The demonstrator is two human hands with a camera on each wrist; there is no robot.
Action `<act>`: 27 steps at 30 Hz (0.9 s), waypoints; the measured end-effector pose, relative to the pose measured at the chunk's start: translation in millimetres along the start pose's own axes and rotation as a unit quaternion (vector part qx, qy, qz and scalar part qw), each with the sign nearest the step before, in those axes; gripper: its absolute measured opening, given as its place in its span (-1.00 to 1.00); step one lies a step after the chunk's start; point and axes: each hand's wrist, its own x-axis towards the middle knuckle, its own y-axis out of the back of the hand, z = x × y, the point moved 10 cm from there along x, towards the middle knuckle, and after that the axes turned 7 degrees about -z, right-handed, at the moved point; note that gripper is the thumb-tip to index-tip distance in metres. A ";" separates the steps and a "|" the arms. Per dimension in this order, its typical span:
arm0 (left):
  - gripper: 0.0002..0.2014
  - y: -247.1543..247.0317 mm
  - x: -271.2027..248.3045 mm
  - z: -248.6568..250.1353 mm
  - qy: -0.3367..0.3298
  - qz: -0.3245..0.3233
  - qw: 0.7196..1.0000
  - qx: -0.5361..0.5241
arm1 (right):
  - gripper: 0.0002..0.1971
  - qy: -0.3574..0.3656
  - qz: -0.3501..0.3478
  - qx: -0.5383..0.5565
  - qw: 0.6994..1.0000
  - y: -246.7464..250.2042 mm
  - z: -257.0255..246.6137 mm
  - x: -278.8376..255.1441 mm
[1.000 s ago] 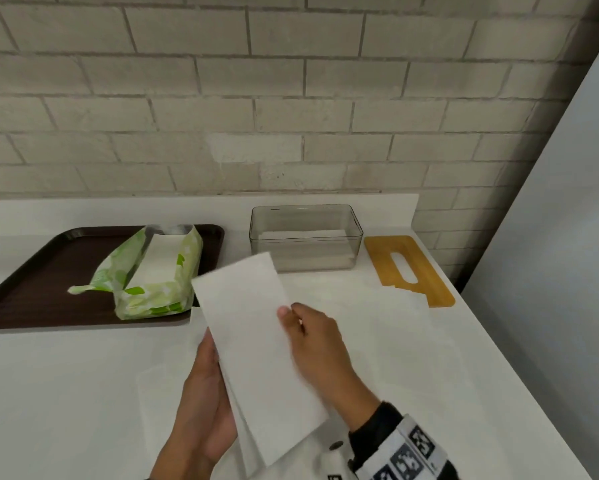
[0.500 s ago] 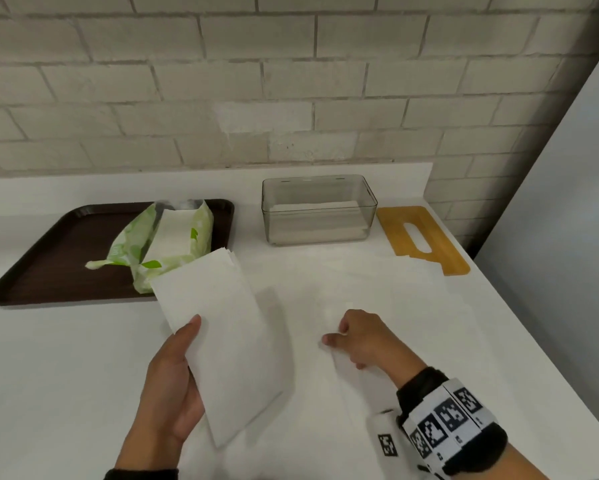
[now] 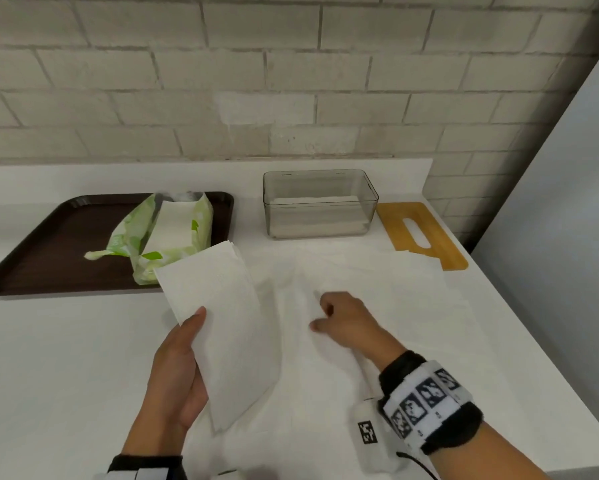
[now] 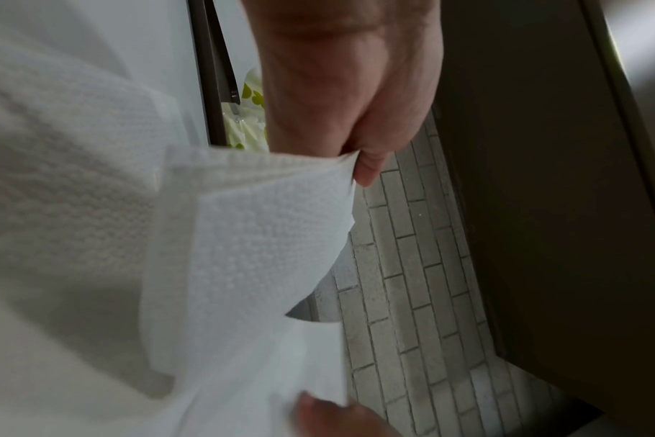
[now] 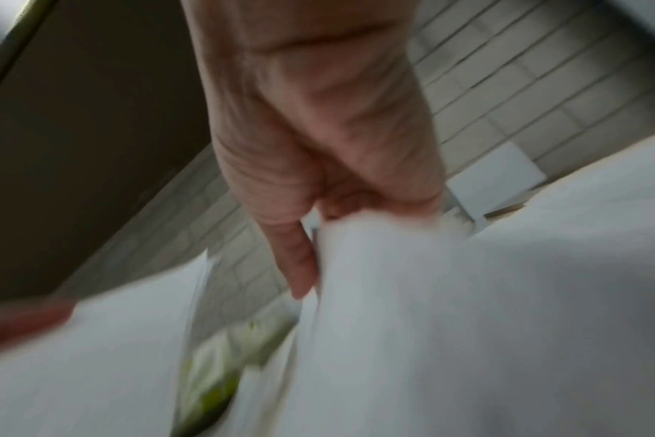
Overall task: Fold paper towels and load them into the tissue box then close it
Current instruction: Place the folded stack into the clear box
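Left hand (image 3: 177,372) grips a folded paper towel (image 3: 222,327), thumb on top, fingers under, held above the counter (image 3: 48,358). Right hand (image 3: 346,323) has curled fingers pinching an unfolded paper towel (image 3: 377,289) lying flat on the counter, in front of the tissue box (image 3: 320,202). Right wrist view, blurred, confirms the pinch; left wrist view shows the towel's embossed dot texture, unseen from the head. Clear tissue box is open, towels inside; wooden lid (image 3: 426,233) just right of it, green towel pack (image 3: 166,237) on brown tray (image 3: 48,244) left of it. Wristband (image 3: 426,403) markers: no readable text.
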 end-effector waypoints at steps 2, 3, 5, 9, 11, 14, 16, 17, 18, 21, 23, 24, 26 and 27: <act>-0.74 -1.1 0.2 -3.8 0.011 -0.003 1.000 -0.007 | -0.85 0.064 0.037 0.204 0.976 28.1 -7.4 -15.7; -0.72 -2.6 0.4 -5.8 0.016 -0.005 1.000 -0.010 | -0.93 0.094 0.043 0.291 0.951 41.3 -13.7 -26.3; -0.68 -8.5 1.0 -10.2 0.027 -0.011 0.999 -0.015 | -0.80 0.159 0.047 0.422 0.891 63.4 -27.9 -46.9; -0.69 -33.2 1.9 -19.0 0.042 -0.032 0.998 -0.014 | -0.79 0.222 0.095 0.463 0.853 81.4 -46.4 -68.6; -0.68 -53.9 -0.4 -23.0 0.051 -0.058 0.997 -0.001 | -0.72 0.220 0.177 0.339 0.897 79.1 -53.9 -72.1; -0.59 -77.6 -2.3 -26.7 0.049 -0.092 0.994 0.028 | -0.65 0.199 0.248 0.086 0.944 62.5 -60.8 -67.6; -0.43 -85.6 -1.2 -28.7 0.047 -0.109 0.991 0.054 | -0.67 0.173 0.254 0.000 0.952 53.5 -57.1 -65.5; -0.38 -89.2 -0.4 -29.8 0.045 -0.118 0.989 0.072 | -0.68 0.166 0.257 -0.015 0.952 52.0 -54.3 -66.4; -0.37 -92.3 0.2 -30.0 0.040 -0.126 0.988 0.083 | -0.70 0.167 0.264 -0.017 0.950 52.7 -52.5 -68.5; -0.62 -101.2 2.2 -22.2 -0.019 -0.130 0.981 0.141 | -0.84 0.167 0.240 0.096 0.951 60.9 -40.6 -68.3; -0.76 -107.2 2.4 -10.5 -0.086 -0.127 0.966 0.208 | -0.70 0.154 0.144 0.248 0.946 55.5 -31.0 -60.4; -0.78 -109.5 2.3 -4.6 -0.117 -0.122 0.958 0.232 | -0.68 0.153 0.099 0.314 0.932 52.6 -29.4 -57.9; -0.79 -115.0 0.7 5.6 -0.165 -0.117 0.946 0.253 | -0.72 0.178 0.078 0.374 0.907 57.8 -33.0 -61.7; -0.79 -119.5 -0.7 10.0 -0.184 -0.119 0.942 0.253 | -0.73 0.193 0.095 0.377 0.901 64.3 -34.3 -64.9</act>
